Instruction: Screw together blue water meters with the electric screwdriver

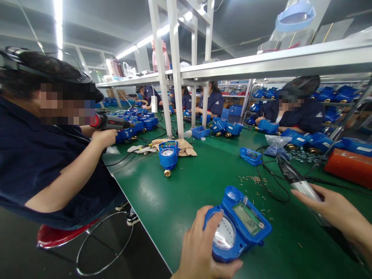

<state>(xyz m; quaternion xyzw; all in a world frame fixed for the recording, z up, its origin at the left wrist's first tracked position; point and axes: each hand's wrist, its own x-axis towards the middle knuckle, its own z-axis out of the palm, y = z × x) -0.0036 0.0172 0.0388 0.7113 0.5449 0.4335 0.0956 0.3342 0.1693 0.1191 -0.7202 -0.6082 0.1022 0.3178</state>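
Blue meter (244,228), left hand (200,248) spread round, right hand (331,205) clasping tool (293,176)

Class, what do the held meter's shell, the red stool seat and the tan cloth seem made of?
Shell: glossy blue plastic, probably, with rounded moulded edges and highlights. Seat: smooth, shiny red, perhaps vinyl or plastic; the look leaves it open. Cloth: matt fabric, likely, lying in soft folds.

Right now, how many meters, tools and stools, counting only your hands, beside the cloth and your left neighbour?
Meters: 2 (held meter in left hand, other meter by cloth)
Tools: 2 (silver-black tool in right hand, red-black tool in neighbour's hand)
Stools: 1 (red stool)
Total: 5
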